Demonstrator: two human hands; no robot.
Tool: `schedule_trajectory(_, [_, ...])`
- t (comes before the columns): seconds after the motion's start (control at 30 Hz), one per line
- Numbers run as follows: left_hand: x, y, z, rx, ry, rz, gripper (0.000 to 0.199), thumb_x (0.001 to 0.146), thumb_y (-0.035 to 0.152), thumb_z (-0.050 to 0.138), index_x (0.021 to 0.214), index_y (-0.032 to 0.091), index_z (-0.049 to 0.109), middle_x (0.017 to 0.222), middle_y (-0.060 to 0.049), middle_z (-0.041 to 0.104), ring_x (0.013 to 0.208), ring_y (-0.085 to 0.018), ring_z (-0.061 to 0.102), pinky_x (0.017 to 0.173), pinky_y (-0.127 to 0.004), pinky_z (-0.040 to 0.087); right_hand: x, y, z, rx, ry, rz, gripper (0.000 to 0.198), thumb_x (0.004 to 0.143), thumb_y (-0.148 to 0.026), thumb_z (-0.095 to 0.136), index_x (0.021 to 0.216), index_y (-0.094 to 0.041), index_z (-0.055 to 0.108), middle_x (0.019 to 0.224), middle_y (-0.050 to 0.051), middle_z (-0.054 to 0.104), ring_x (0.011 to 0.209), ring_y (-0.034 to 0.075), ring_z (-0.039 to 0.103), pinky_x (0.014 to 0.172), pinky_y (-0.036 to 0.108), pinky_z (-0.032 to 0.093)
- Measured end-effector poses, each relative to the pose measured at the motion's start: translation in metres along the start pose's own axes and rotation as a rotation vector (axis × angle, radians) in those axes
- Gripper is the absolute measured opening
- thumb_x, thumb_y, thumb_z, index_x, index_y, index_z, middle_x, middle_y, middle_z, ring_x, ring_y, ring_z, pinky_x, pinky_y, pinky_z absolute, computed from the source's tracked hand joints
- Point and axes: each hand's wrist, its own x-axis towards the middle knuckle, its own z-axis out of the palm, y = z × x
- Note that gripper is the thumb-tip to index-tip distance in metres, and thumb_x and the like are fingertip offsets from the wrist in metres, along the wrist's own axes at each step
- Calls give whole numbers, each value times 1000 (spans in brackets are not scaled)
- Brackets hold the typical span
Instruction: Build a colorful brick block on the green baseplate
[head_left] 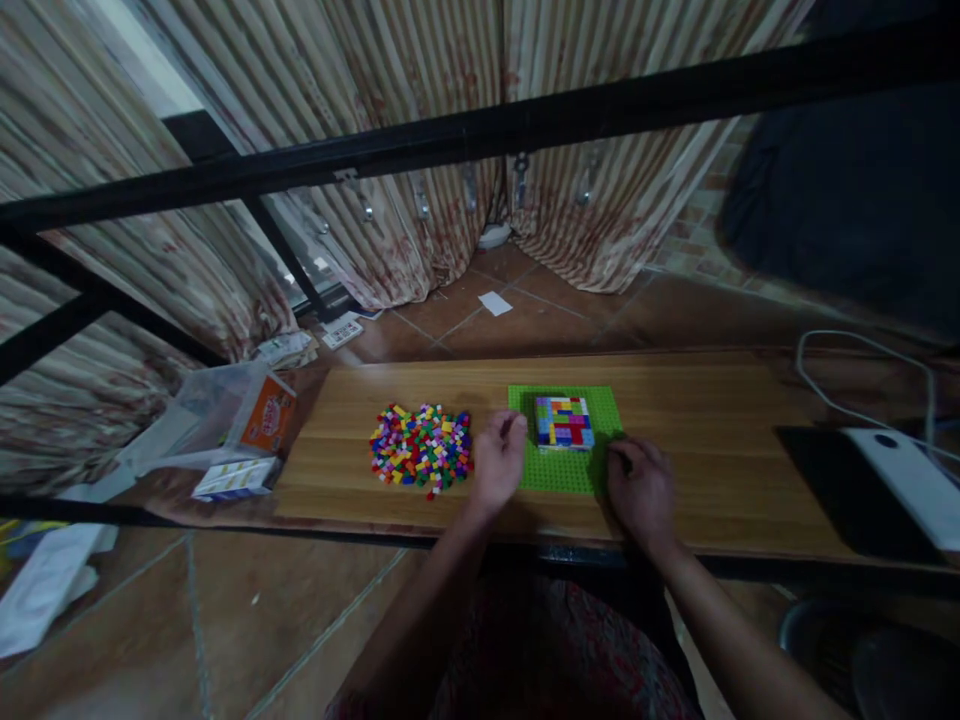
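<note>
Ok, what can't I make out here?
All in the head view:
Left hand: blurred at the tips; whether it holds anything is unclear.
Right hand: dark and curled, hiding anything within.
Green baseplate: part hidden beneath the brick block.
Brick pile: lower pieces hidden by upper ones.

We put the board (705, 440) mid-scene. On it, left: bricks (420, 450); right of those, the baseplate (559, 475), with the build (564, 423) on its far half. We mark left hand (499, 455) between bricks and build, right hand (641, 490) at the baseplate's near right corner. Left of the board: bin (202, 410), carton (236, 478) on its near side. Far right: pad (847, 490). Beyond the board: paper (495, 303) on the floor, then curtains (427, 240).
</note>
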Motion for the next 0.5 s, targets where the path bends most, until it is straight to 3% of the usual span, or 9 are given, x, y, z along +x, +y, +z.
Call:
schedule_trajectory(0.13, [-43,3,-30,36,-112,-38,17,87,33,54,86,19,64,80,-2,66,73,-13,60,67,-23,47,-2,4,0,-21,3,-33,24,86,-31,47,85,-18,68,90,11,67,89,25,58,84,40,45])
schedule_trajectory(0.2, [-65,0,-47,98,-110,-62,16,86,31,55,84,20,64,79,-2,66,73,-14,61,69,-23,47,-2,6,0,-42,-6,-46,25,86,-32,47,85,-18,68,90,11,67,90,26,59,85,41,45])
schedule_trajectory(0.33, [-96,-14,-84,199,5,-109,13,85,29,56,90,21,65,83,-2,68,77,-15,63,71,-24,49,-1,7,-2,-66,-29,-47,25,85,-32,47,87,-18,68,92,12,68,93,27,59,86,43,45])
schedule_trajectory(0.5, [-103,-32,-120,358,99,-88,10,84,23,57,90,21,65,88,-3,70,81,-16,65,75,-26,50,-1,7,-2,-83,-23,-65,27,85,-33,47,86,-17,69,90,14,68,90,28,61,84,43,46])
